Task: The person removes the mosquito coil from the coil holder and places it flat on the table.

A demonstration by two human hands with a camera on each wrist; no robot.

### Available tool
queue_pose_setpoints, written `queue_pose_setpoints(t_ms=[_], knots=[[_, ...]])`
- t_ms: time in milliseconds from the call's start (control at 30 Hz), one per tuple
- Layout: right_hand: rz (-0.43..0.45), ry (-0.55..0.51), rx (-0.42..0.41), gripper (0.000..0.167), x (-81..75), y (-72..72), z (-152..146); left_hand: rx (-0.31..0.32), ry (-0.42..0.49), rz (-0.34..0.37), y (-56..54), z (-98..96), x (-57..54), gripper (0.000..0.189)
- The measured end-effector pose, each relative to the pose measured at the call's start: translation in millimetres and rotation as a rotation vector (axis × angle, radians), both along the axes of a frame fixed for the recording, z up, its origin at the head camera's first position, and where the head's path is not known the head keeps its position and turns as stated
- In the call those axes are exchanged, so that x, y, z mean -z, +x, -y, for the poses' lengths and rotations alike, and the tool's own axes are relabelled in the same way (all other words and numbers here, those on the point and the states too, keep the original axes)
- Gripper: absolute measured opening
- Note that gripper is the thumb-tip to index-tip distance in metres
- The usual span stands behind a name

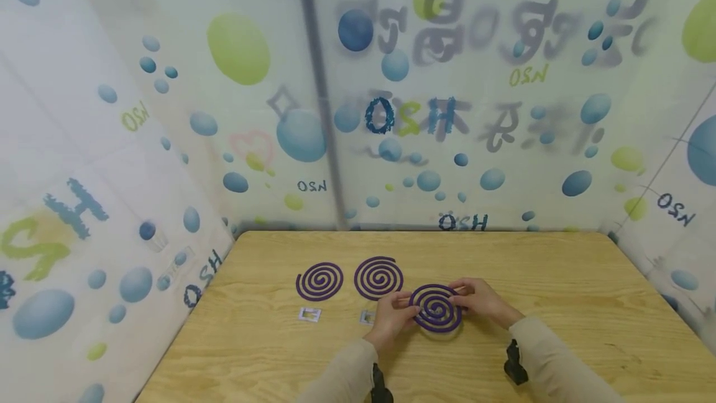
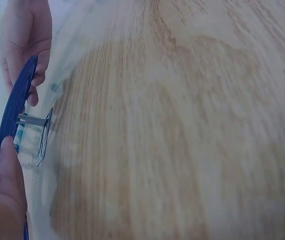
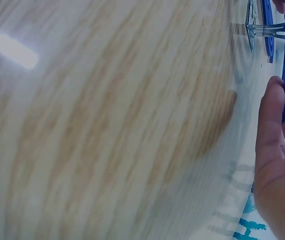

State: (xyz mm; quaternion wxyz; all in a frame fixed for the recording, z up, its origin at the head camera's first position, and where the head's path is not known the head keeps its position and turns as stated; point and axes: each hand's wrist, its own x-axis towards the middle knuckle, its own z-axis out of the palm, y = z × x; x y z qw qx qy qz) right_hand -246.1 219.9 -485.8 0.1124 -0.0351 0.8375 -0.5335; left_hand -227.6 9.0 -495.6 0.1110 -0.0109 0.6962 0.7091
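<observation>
A dark purple mosquito coil is held between both hands at the right of the row, over the table. My left hand pinches its left edge between thumb and fingers. On the far right edge, my right hand pinches it the same way. Under the coil, in the left wrist view, a small metal coil stand has its upright prongs reaching the coil's underside and its flat base below. The right wrist view shows the same prongs meeting the blue-looking coil.
Two more purple coils lie to the left, one at far left and one in the middle. In front of them are flat metal stands, one at left and another partly behind my left hand. Patterned curtains surround the wooden table.
</observation>
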Motion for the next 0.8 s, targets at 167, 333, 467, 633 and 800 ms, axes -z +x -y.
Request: queue_pose_setpoints(t_ms=[167, 333, 467, 633, 800], knots=[[-0.022, -0.008, -0.011, 0.033, 1.3, -0.6, -1.6, -0.005, -0.017, -0.001, -0.8, -1.1, -0.7, 0.036], [-0.017, -0.01, -0.004, 0.034, -0.2, 0.0, -2.0, -0.011, -0.015, 0.005, -1.4, -1.8, -1.6, 0.035], [0.001, -0.03, 0.025, 0.034, -2.8, -0.8, -2.4, -0.008, -0.01, 0.011, -2.9, -2.2, -4.3, 0.036], [0.002, -0.036, 0.046, 0.033, -6.2, -1.9, -3.8, 0.016, 0.014, -0.004, -6.2, -1.9, -9.3, 0.038], [-0.011, -0.043, 0.046, 0.034, -10.1, -2.2, -3.6, 0.031, 0.003, -0.036, -9.0, -0.2, -14.8, 0.04]])
